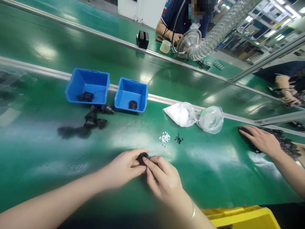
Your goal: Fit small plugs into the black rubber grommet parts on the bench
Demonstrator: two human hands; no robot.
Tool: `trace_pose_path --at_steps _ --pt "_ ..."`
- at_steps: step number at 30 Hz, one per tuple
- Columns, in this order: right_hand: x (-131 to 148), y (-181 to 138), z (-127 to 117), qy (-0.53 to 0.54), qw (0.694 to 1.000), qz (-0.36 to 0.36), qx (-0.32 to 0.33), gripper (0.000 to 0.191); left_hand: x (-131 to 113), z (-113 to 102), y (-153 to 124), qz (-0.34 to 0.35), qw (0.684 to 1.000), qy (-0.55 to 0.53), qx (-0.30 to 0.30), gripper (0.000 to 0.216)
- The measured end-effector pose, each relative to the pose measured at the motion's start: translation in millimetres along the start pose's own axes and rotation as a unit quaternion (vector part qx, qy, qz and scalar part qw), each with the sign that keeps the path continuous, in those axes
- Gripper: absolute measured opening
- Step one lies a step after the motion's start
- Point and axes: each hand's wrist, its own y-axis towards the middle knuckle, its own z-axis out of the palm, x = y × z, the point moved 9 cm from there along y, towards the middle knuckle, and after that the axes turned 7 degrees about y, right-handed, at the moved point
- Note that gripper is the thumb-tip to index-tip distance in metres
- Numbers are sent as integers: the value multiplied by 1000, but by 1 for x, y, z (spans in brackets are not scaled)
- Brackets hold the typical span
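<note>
My left hand (127, 167) is closed round a small black hollow plastic part (143, 156), its round opening tilted up towards me. My right hand (164, 176) is closed against the same part, with the index fingertip at its opening and the other fingers curled. Whether anything small sits under that fingertip is hidden. Just beyond the hands lie a loose pile of small white pieces (164, 137) and a smaller pile of black pieces (178, 139). Several black plastic fittings (91, 121) lie on the green bench to the left.
Two blue bins (69, 92) (145, 105) hold black rings or cords. Clear plastic bags (184, 114) lie against the metal rail. A co-worker's hand (260, 140) rests on black parts at right. A yellow crate (238, 213) stands at lower right; another person sits across the bench.
</note>
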Motion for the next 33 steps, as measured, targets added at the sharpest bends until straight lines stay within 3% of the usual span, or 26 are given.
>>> trace_pose_path --at_steps 3,6,8,10,14,17,19,21,25,29,33 --pt "-4 1 0 35 999 17 -10 49 -1 0 -2 3 999 34 -1 43" --pt "-10 2 -4 82 995 41 -41 44 -6 -7 -5 23 985 167 -43 45" --pt "-15 3 -7 91 993 54 -60 40 -18 -14 -8 74 946 303 -91 46" --pt "-20 4 -7 86 992 66 -67 37 -30 -15 -10 134 887 426 -116 50" --pt "-26 8 0 61 994 78 -51 32 -35 -5 -5 211 786 573 -93 52" --pt "-27 11 7 27 996 82 -27 28 -34 3 -2 246 737 625 -77 45" --pt "-27 12 10 9 996 85 -18 26 -32 5 -1 248 725 639 -69 44" --pt "-26 13 10 1 996 84 -18 26 -31 0 -1 230 739 628 -76 46" --pt "-26 13 7 -2 996 80 -29 26 -38 -27 -3 175 820 525 -147 56" --pt "-28 13 5 -6 996 83 -38 24 -43 -47 -5 158 880 398 -207 48" --pt "-30 24 6 -3 996 82 -35 24 -36 -57 -2 150 935 231 -224 41"
